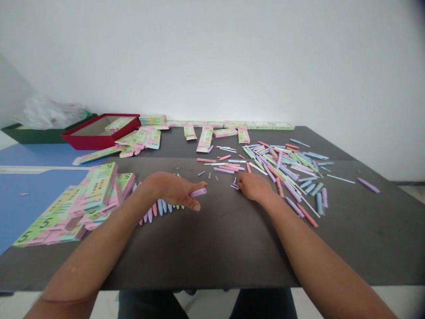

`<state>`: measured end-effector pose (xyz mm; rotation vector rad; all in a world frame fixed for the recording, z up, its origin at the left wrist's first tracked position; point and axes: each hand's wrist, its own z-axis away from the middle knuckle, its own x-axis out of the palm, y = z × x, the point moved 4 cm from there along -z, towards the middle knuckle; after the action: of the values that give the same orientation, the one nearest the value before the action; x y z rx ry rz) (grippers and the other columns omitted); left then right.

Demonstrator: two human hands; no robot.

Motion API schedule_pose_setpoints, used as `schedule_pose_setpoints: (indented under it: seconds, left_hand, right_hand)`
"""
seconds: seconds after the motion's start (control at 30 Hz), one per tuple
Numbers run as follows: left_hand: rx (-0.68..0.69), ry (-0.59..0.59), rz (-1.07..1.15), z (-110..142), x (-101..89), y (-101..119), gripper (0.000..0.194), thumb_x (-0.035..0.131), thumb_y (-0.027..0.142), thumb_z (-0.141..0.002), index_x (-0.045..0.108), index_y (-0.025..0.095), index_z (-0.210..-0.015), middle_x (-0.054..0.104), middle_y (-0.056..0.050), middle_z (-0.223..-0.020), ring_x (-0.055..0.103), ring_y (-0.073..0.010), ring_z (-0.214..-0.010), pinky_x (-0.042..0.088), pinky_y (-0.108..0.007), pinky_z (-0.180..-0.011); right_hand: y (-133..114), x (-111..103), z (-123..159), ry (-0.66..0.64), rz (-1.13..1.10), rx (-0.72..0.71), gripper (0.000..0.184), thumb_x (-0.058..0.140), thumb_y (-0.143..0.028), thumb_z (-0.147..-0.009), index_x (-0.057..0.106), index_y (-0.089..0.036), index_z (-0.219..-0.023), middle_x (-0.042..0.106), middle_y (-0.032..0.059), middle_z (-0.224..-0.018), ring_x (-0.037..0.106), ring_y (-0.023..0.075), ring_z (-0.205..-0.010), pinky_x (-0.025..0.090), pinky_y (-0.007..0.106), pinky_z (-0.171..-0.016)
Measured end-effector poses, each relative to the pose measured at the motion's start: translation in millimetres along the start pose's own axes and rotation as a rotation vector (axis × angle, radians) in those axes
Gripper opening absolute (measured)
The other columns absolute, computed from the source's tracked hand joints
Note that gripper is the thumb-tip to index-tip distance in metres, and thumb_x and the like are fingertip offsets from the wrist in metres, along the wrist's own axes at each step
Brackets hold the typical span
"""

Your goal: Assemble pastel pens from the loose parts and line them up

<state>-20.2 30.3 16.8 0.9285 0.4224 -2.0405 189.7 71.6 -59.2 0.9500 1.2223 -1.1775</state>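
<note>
My left hand (172,189) rests on the dark table (212,239) with its fingers closed round a purple pen barrel (198,192) that sticks out to the right. Under that hand lies a row of assembled pastel pens (159,207). My right hand (254,186) lies a little to the right, fingers curled and pinching small purple pieces (235,186) at the near edge of the loose pile. A wide scatter of pastel pen barrels and thin white refills (285,170) spreads to the right of that hand.
A stack of flat green-and-pink cartons (79,204) sits at the near left. More cartons (206,135) lie along the far edge, beside a red box (99,130) and a green tray with a plastic bag (43,115). A blue surface (29,195) adjoins on the left.
</note>
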Motion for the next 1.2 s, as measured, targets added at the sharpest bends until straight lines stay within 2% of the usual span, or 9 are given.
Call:
schedule_pose_setpoints:
  seconds: [0.13, 0.37, 0.57, 0.77, 0.87, 0.97, 1.07, 1.13, 1.2]
  left_hand:
    - [-0.02, 0.003, -0.012, -0.6, 1.1, 2.5, 0.08, 0.045, 0.054, -0.085, 0.008, 0.019, -0.148, 0.052, -0.019, -0.131, 0.055, -0.0301, -0.11, 0.043, -0.034, -0.082]
    - [-0.033, -0.008, -0.025, -3.7, 4.2, 1.6, 0.082, 0.044, 0.059, -0.083, 0.012, 0.021, -0.148, 0.054, -0.021, -0.129, 0.056, -0.0329, -0.108, 0.044, -0.036, -0.079]
    - [-0.042, -0.001, -0.026, -2.6, 2.7, -0.6, 0.079, 0.044, 0.057, -0.084, 0.015, 0.021, -0.147, 0.053, -0.02, -0.13, 0.056, -0.0322, -0.109, 0.044, -0.036, -0.08]
    - [-0.032, 0.01, -0.034, 0.3, 1.2, -0.6, 0.075, 0.044, 0.057, -0.084, 0.022, 0.02, -0.146, 0.058, -0.02, -0.125, 0.059, -0.032, -0.103, 0.045, -0.035, -0.076]
    - [-0.023, 0.011, -0.03, -0.1, 2.0, -0.6, 0.072, 0.044, 0.056, -0.084, 0.027, 0.021, -0.144, 0.061, -0.019, -0.12, 0.061, -0.0319, -0.099, 0.045, -0.035, -0.073]
    - [-0.01, 0.014, -0.032, -0.4, 2.6, -0.4, 0.073, 0.044, 0.056, -0.084, 0.027, 0.019, -0.144, 0.062, -0.02, -0.118, 0.061, -0.0325, -0.097, 0.045, -0.036, -0.071]
    - [-0.005, 0.016, -0.035, 0.0, 2.8, 0.7, 0.073, 0.045, 0.055, -0.083, 0.028, 0.02, -0.145, 0.061, -0.019, -0.119, 0.061, -0.0329, -0.098, 0.046, -0.036, -0.072]
    - [-0.006, 0.013, -0.035, 0.6, 2.9, 2.3, 0.072, 0.046, 0.055, -0.083, 0.028, 0.021, -0.144, 0.061, -0.019, -0.12, 0.061, -0.0327, -0.099, 0.045, -0.036, -0.073]
    - [-0.013, 0.006, -0.034, 1.4, 2.9, 4.0, 0.071, 0.047, 0.053, -0.084, 0.027, 0.023, -0.145, 0.061, -0.017, -0.121, 0.06, -0.0317, -0.099, 0.045, -0.036, -0.075]
  right_hand:
    - [-0.8, 0.0, 1.0, 0.005, 0.006, 0.013, 0.025, 0.042, -0.021, -0.085, 0.064, -0.018, -0.096, 0.067, 0.0154, -0.096, 0.063, 0.0277, -0.088, 0.044, 0.033, -0.065]
    - [-3.0, -0.4, 2.5, 0.004, -0.006, 0.004, 0.026, 0.045, -0.03, -0.085, 0.062, -0.019, -0.1, 0.068, 0.0143, -0.098, 0.064, 0.0289, -0.088, 0.045, 0.035, -0.065]
    - [-6.4, 1.0, 3.4, 0.01, 0.005, 0.002, 0.027, 0.045, -0.033, -0.086, 0.062, -0.018, -0.101, 0.067, 0.0154, -0.101, 0.063, 0.0294, -0.091, 0.046, 0.037, -0.069]
    - [-8.4, 2.6, 4.2, 0.012, 0.012, 0.014, 0.024, 0.047, -0.026, -0.084, 0.064, -0.016, -0.098, 0.066, 0.0162, -0.104, 0.062, 0.0276, -0.094, 0.044, 0.035, -0.073]
    - [-5.9, -0.6, 2.6, 0.034, -0.001, 0.034, 0.023, 0.046, -0.025, -0.084, 0.062, -0.016, -0.097, 0.066, 0.0161, -0.101, 0.062, 0.0263, -0.089, 0.043, 0.033, -0.069]
    - [-2.3, -6.9, 0.5, 0.101, -0.123, 0.03, 0.017, 0.047, -0.024, -0.081, 0.059, -0.017, -0.091, 0.066, 0.0114, -0.088, 0.06, 0.0217, -0.077, 0.039, 0.028, -0.061]
    - [-3.6, -8.8, -1.8, 0.161, -0.357, -0.089, 0.006, 0.048, -0.02, -0.077, 0.053, -0.019, -0.079, 0.062, 0.0032, -0.074, 0.054, 0.0155, -0.067, 0.035, 0.024, -0.058]
    - [-6.4, -5.0, -3.7, 0.15, -0.591, -0.179, 0.002, 0.048, -0.02, -0.076, 0.049, -0.02, -0.078, 0.056, -0.0012, -0.068, 0.051, 0.0125, -0.062, 0.035, 0.023, -0.056]
    - [-9.5, 1.3, -5.9, 0.092, -0.885, -0.237, 0.007, 0.047, -0.022, -0.077, 0.046, -0.02, -0.084, 0.053, -0.0038, -0.067, 0.049, 0.0106, -0.057, 0.037, 0.022, -0.055]
